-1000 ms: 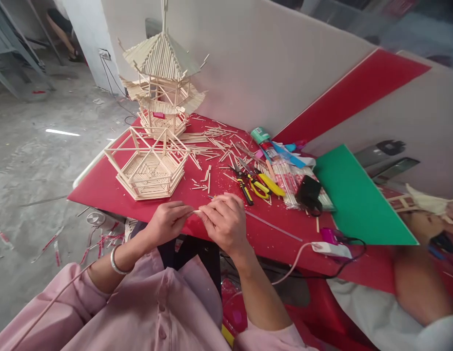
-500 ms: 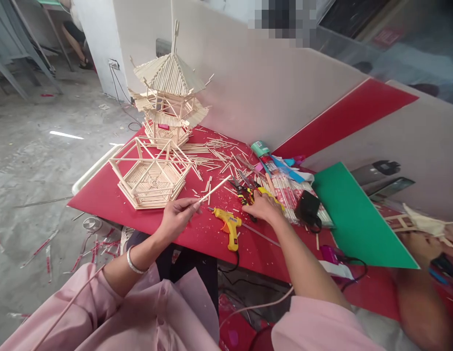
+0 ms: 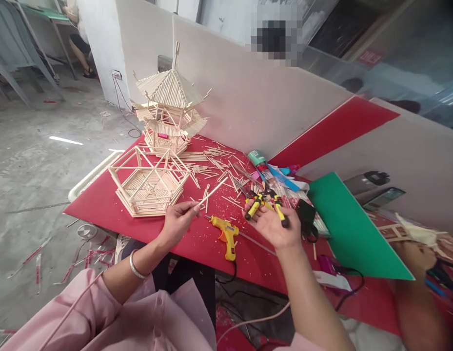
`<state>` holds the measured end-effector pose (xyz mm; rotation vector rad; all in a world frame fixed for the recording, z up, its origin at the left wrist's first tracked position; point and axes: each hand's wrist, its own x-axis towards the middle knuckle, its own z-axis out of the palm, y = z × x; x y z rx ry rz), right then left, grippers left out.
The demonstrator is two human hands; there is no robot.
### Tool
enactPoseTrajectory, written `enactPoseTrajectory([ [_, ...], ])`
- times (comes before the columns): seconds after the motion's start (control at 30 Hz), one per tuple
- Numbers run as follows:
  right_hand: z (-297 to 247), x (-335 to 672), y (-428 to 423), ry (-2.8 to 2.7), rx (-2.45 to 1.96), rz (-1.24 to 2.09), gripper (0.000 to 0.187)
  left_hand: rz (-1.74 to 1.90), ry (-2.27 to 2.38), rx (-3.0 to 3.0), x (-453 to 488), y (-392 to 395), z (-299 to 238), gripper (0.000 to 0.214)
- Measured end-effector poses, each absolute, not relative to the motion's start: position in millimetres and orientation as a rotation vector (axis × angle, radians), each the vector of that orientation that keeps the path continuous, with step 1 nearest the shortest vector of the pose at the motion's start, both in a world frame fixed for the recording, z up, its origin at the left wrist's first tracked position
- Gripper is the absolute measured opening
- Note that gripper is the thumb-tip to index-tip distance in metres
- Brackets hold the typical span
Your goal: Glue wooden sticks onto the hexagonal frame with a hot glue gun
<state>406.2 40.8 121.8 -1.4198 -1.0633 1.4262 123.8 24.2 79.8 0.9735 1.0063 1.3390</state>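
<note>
My left hand (image 3: 179, 223) is closed in a pinch on a thin wooden stick (image 3: 216, 189), which points up and to the right over the table. My right hand (image 3: 276, 230) is turned palm up, with pliers with yellow-and-black handles (image 3: 253, 210) resting across its curled fingers; the handles are spread apart. Between my hands lies a yellow glue gun (image 3: 228, 234), its nozzle toward the left. Left of my left hand sits a hexagonal stick frame (image 3: 153, 207) with a patterned stick floor and open upper rails.
A tiered stick pagoda (image 3: 171, 90) stands at the back of the red table (image 3: 200, 243). Loose sticks (image 3: 211, 161) and cuttings lie in the middle. A green board (image 3: 352, 229) leans at right, near a black adapter (image 3: 305, 214). Another person's hand (image 3: 416, 256) works at far right.
My right hand has turned palm up and lifted the pliers from among the tools. My left hand keeps the stick in nearly the same place. The view has tilted slightly.
</note>
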Motion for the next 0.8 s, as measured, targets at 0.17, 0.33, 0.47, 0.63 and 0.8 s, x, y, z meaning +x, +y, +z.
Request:
enactPoseTrajectory([
  [0.17, 115.5, 370.5, 0.7, -1.036, -1.395, 1.600, 0.055, 1.401, 0.992, 1.013, 126.4, 25.6, 89.1, 0.037],
  [0.33, 105.5, 352.5, -28.9, -1.618, -1.698, 1.193, 0.076, 1.448, 1.010, 1.066, 128.4, 22.0, 92.8, 0.037],
  [0.47, 98.4, 344.1, -38.5, -1.936, -1.708, 0.794, 0.079, 1.453, 1.000, 1.085, 132.1, 17.7, 88.5, 0.036],
  [0.63, 99.2, 333.2, -39.0, -2.123, -1.702, 0.593, 0.081, 1.483, 1.011, 1.200, 132.1, 12.2, 86.0, 0.033],
  [0.8, 100.9, 326.9, -39.0, -2.250, -1.670, 0.449, 0.082, 1.530, 1.054, 1.432, 127.1, 5.5, 88.8, 0.026],
])
